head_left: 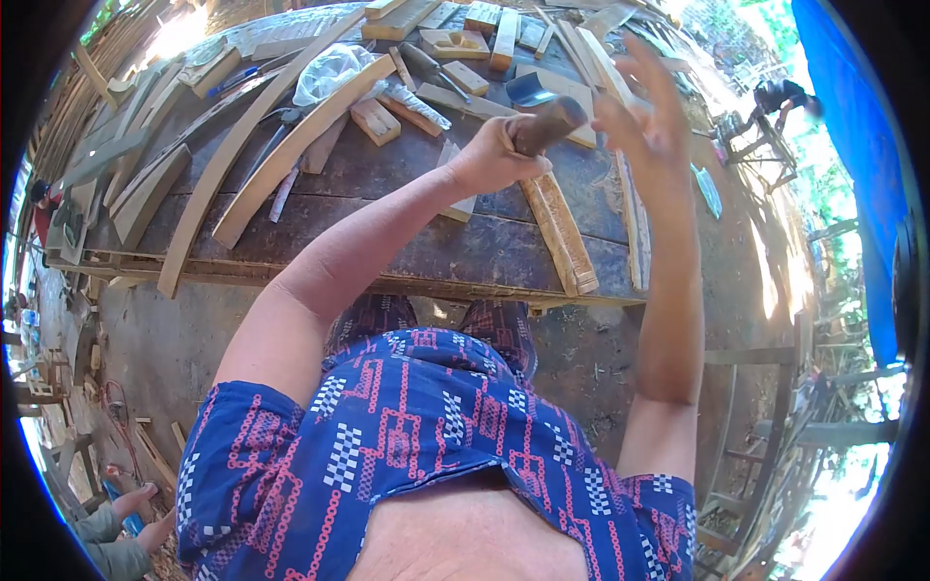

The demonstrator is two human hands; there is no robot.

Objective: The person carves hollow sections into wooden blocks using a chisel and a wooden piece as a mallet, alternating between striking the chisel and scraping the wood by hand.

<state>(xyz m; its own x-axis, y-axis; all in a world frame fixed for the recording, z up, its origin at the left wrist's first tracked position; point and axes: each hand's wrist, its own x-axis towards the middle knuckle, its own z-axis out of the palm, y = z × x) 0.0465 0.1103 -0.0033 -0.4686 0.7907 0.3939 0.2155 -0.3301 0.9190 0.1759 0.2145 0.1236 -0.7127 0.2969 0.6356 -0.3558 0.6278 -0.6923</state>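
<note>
My left hand (pixel 492 155) is closed around a thick, dark brown wooden tool handle (pixel 547 126) held over the bench. Just beyond it shows a curved, shiny metal piece (pixel 531 92); I cannot tell whether the two are joined. Under that hand, a carved light-wood piece (pixel 562 232) lies with one end toward the bench's front edge. My right hand (pixel 651 121) is raised at the right, slightly blurred, with its fingers apart and nothing visible in them. A long narrow wood strip (pixel 635 232) lies below the right hand, partly hidden by the forearm.
The dark workbench (pixel 329 218) carries long curved wood strips (pixel 291 160) on the left, a clear plastic bag (pixel 334 73), and several wood blocks (pixel 376 121) at the back. A blue tarp (pixel 852 145) hangs at right. Another person's feet (pixel 140 508) show at lower left.
</note>
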